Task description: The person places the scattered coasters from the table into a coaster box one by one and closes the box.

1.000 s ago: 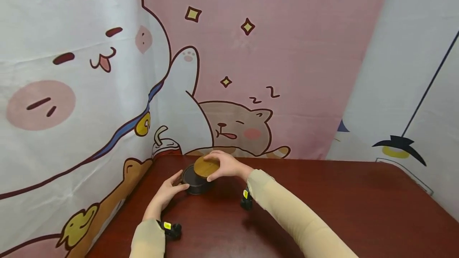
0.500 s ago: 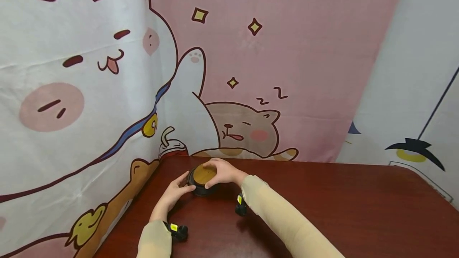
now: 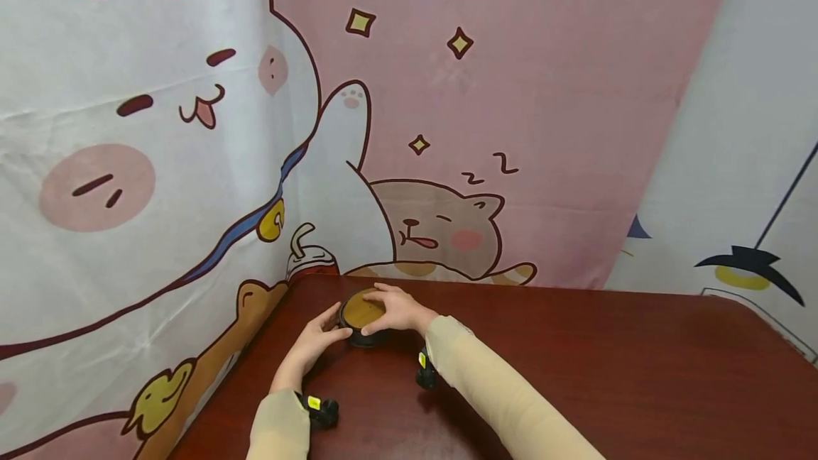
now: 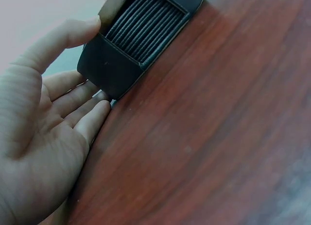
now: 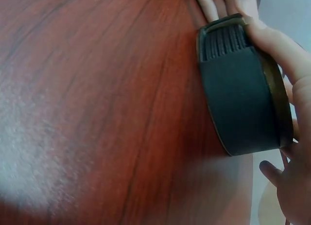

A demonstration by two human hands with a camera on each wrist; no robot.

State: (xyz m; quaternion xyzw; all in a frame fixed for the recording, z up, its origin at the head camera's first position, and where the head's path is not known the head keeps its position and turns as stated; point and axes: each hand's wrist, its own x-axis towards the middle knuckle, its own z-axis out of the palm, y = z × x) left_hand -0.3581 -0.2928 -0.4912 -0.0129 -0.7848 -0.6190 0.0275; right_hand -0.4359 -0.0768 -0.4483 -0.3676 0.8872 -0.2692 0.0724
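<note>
A round black box (image 3: 367, 340) with a ribbed panel in its side (image 4: 148, 28) stands on the table near its far left corner. On its top lies a round wooden disc (image 3: 361, 309), within or on the rim; how deep it sits cannot be told. My left hand (image 3: 312, 343) holds the box from the left, thumb at the near upper edge and fingers round the side. From the right, my right hand (image 3: 402, 309) spans the disc, thumb and fingers at its edges. The right wrist view shows the black wall (image 5: 238, 101) resting on the tabletop.
The reddish-brown wooden table (image 3: 575, 368) stretches away to the right. Cloth with cartoon cats (image 3: 441, 226) hangs behind it and along its left side. A small black camera is strapped to each wrist.
My right hand has lowered the wooden disc leftward from over the box's right side onto its top. My left hand has kept its hold on the box. The head view has shifted slightly.
</note>
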